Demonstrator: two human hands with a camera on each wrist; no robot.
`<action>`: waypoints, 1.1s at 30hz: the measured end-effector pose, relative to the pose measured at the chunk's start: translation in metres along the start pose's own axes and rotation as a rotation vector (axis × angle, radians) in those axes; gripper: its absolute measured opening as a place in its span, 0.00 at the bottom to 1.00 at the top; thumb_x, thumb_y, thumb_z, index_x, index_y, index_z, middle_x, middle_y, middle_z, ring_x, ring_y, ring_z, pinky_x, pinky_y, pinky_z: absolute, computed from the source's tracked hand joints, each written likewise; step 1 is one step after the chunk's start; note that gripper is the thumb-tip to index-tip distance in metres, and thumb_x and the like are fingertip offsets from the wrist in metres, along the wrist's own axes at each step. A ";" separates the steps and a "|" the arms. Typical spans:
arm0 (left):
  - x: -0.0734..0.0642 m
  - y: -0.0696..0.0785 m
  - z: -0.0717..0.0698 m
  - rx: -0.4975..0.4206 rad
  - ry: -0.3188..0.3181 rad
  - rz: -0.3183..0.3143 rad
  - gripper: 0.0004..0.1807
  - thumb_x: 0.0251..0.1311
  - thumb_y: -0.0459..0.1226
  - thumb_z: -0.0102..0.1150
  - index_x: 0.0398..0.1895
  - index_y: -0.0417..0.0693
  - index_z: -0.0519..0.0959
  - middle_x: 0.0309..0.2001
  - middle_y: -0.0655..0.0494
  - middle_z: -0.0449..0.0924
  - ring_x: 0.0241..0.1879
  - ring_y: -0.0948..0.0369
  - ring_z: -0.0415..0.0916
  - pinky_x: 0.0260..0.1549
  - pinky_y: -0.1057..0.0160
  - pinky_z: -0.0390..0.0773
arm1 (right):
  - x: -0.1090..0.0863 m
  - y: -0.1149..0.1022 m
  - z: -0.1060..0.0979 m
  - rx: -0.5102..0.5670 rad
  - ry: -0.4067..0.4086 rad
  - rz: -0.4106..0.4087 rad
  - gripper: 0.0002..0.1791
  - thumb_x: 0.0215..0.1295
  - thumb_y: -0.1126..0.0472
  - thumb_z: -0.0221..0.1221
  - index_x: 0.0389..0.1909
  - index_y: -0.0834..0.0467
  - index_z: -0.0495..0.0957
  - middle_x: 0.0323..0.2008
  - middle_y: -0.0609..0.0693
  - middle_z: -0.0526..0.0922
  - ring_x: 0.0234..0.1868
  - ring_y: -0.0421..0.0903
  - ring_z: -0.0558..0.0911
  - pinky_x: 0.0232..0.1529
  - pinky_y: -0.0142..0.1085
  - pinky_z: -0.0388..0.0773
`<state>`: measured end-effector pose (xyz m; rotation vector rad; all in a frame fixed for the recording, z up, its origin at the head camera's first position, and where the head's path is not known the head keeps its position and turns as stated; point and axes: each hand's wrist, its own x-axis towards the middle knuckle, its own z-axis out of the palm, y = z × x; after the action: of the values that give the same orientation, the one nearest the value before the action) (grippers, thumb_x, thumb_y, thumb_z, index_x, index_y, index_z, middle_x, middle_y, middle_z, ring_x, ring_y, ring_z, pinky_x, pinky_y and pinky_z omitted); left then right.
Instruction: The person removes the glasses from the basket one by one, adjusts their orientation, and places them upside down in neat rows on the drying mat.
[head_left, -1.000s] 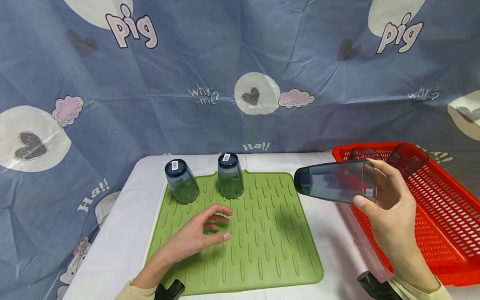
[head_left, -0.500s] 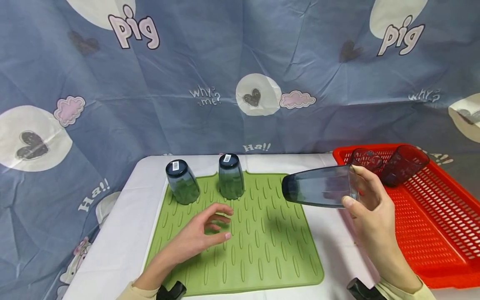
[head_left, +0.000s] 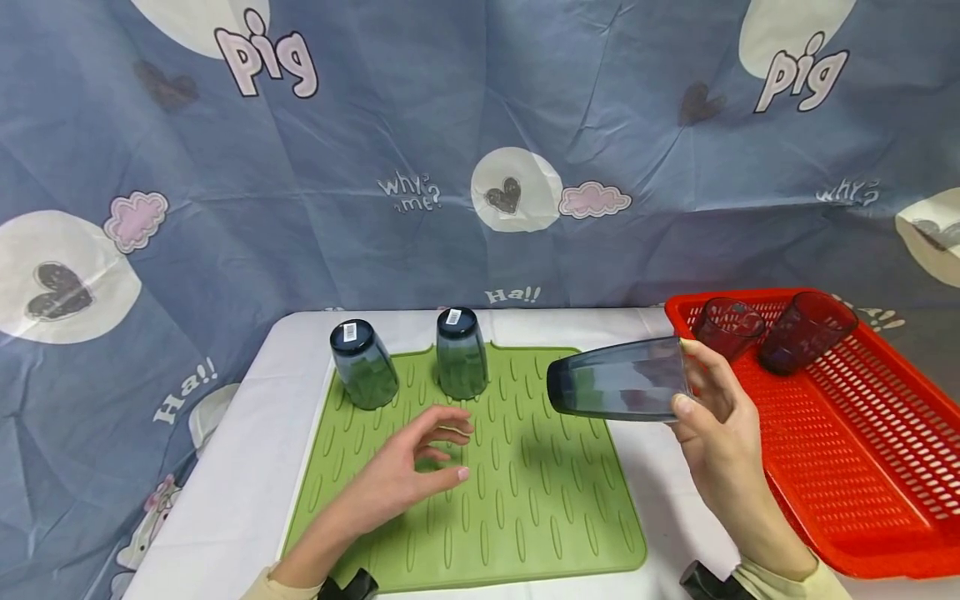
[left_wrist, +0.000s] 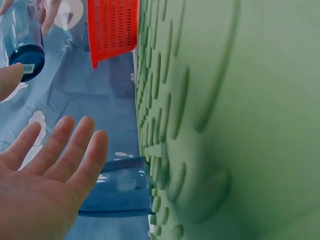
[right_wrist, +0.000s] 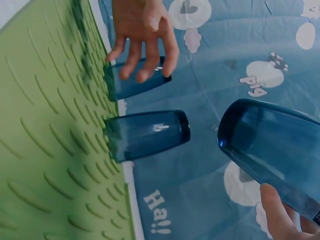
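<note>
Far left, a tapered blue glass [head_left: 363, 367] and a second glass [head_left: 461, 357] are stood mouth-down on the ridged green mat [head_left: 510, 525], perhaps for draining. Nearer, nothing is grasped by the left hand [head_left: 408, 462]. Over the mat's right edge, a third glass [head_left: 617, 381] is pinched sideways near its rim by the right hand [head_left: 722, 446], presumably keeping its base free. Two more glasses [head_left: 804, 332] are held in the perforated red basket [head_left: 832, 467].

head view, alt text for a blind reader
A right hand holds a blue tumbler sideways above a green ribbed mat, where two upside-down blue tumblers stand; an empty left hand is nearby. At right, two more tumblers sit in a red basket.
</note>
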<state>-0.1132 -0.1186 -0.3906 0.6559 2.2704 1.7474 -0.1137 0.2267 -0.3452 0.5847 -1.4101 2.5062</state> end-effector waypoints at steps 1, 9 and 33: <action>0.000 0.001 0.001 -0.004 0.005 0.002 0.31 0.58 0.35 0.69 0.64 0.59 0.69 0.59 0.52 0.73 0.59 0.52 0.72 0.58 0.46 0.73 | 0.000 0.001 0.000 0.004 -0.004 0.012 0.29 0.63 0.80 0.44 0.65 0.62 0.67 0.55 0.55 0.78 0.49 0.47 0.82 0.50 0.37 0.81; 0.003 0.008 0.009 -0.045 0.058 0.022 0.32 0.55 0.35 0.71 0.63 0.60 0.70 0.57 0.57 0.75 0.57 0.54 0.74 0.56 0.49 0.74 | -0.005 0.012 0.006 0.036 0.025 0.034 0.27 0.63 0.76 0.46 0.64 0.61 0.68 0.52 0.53 0.78 0.48 0.45 0.82 0.46 0.36 0.83; 0.007 0.012 0.029 -0.377 0.018 0.125 0.42 0.49 0.25 0.71 0.69 0.44 0.63 0.68 0.42 0.62 0.62 0.47 0.68 0.56 0.46 0.75 | -0.025 0.042 0.023 0.127 -0.193 0.155 0.28 0.63 0.70 0.53 0.65 0.59 0.65 0.60 0.52 0.74 0.54 0.45 0.78 0.51 0.39 0.80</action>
<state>-0.1044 -0.0883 -0.3861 0.7136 1.8641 2.1677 -0.1014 0.1859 -0.3778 0.7893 -1.4170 2.7415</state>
